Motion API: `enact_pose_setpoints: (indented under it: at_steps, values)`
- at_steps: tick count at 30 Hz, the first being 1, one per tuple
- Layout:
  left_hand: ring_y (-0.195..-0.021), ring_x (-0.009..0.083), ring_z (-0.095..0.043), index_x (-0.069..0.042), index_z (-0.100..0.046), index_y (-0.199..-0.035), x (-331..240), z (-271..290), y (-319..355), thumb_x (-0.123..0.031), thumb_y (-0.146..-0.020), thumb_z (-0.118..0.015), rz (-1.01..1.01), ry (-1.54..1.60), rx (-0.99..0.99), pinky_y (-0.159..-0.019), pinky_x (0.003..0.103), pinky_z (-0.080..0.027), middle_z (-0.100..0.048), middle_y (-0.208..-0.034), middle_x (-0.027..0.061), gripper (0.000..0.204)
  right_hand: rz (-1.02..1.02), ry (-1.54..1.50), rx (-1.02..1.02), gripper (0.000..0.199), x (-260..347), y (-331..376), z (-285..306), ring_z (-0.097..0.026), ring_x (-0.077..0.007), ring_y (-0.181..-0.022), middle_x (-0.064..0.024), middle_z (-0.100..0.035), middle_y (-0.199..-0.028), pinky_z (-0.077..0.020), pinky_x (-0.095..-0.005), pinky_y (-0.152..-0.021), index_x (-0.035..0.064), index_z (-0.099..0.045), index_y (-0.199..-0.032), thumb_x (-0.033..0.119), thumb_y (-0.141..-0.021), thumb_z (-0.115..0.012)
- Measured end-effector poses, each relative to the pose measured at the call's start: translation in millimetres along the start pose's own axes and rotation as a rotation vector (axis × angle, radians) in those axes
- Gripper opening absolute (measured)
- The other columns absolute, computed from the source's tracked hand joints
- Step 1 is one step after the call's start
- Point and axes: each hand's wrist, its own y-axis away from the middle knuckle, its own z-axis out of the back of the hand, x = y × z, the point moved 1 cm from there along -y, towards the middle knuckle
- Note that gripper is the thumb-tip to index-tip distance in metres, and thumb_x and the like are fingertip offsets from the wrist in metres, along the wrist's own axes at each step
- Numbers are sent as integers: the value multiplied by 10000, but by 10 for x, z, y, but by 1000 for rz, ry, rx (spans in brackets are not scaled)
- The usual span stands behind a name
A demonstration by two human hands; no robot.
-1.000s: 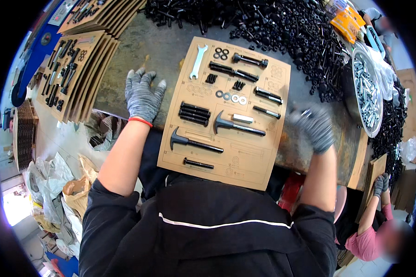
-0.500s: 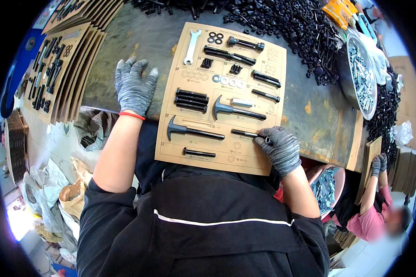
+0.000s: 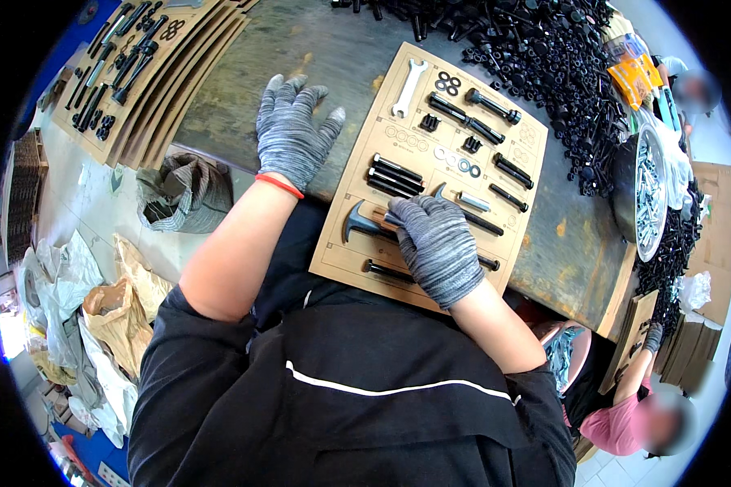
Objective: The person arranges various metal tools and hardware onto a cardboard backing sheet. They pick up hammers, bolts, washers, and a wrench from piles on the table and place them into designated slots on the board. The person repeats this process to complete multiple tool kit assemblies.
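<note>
A brown cardboard board (image 3: 345,264) lies on the worn table in front of me. Tools and black bolts sit in its cut-outs: a silver wrench (image 3: 408,85), washers, nuts, a second hammer and a black-headed hammer (image 3: 353,226). My right hand (image 3: 439,243), in a grey glove, lies on the board's lower middle with its fingers curled over that hammer's handle. My left hand (image 3: 292,134), also gloved, rests flat and spread on the table (image 3: 333,49) just left of the board, holding nothing.
A big heap of black bolts (image 3: 544,49) covers the far right of the table beside a metal bowl of screws (image 3: 650,191). Filled boards (image 3: 130,73) are stacked at the far left. Bags (image 3: 114,308) lie on the floor. Another person (image 3: 625,406) works at lower right.
My right hand moved from the board's right edge leftward onto the hammer handle. My left hand stayed flat on the table.
</note>
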Motion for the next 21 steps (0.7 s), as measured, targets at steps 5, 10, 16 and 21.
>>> enact_pose_setpoints:
  at_steps: [5,10,16,21]
  values:
    - [-1269,364,-429,-110,-675,-1077,-28,26,-9,-269,-778,-743,-4,29,33,-1075,447,-354,-579,-1242,127,346,-26,13,73,178,-55,-44,-25,-622,-325,-826,-127,-644,-857,-499,-425,-762,49,-670,-943,94,-773,-696]
    - [-1274,376,-424,-114,-673,-1071,43,0,-8,-304,-774,-742,-13,48,56,-1080,457,-341,-571,-1256,143,360,-76,27,30,167,-27,-66,17,-629,-317,-832,-121,-658,-870,-503,-420,-772,61,-680,-929,116,-773,-706]
    - [-1272,382,-427,-108,-671,-1063,73,-11,13,-300,-772,-745,-36,87,41,-1068,468,-348,-573,-1249,155,356,-366,-29,-260,151,-663,410,365,-637,-282,-796,-131,-670,-870,-521,-361,-736,55,-694,-938,60,-788,-714]
    - [-1240,364,-460,-92,-652,-1092,26,6,4,-257,-788,-732,-15,186,115,-1061,449,-358,-614,-1183,147,356,-662,-80,-197,240,-913,895,442,-630,-283,-889,-142,-649,-982,-514,-373,-812,55,-682,-1036,64,-796,-697]
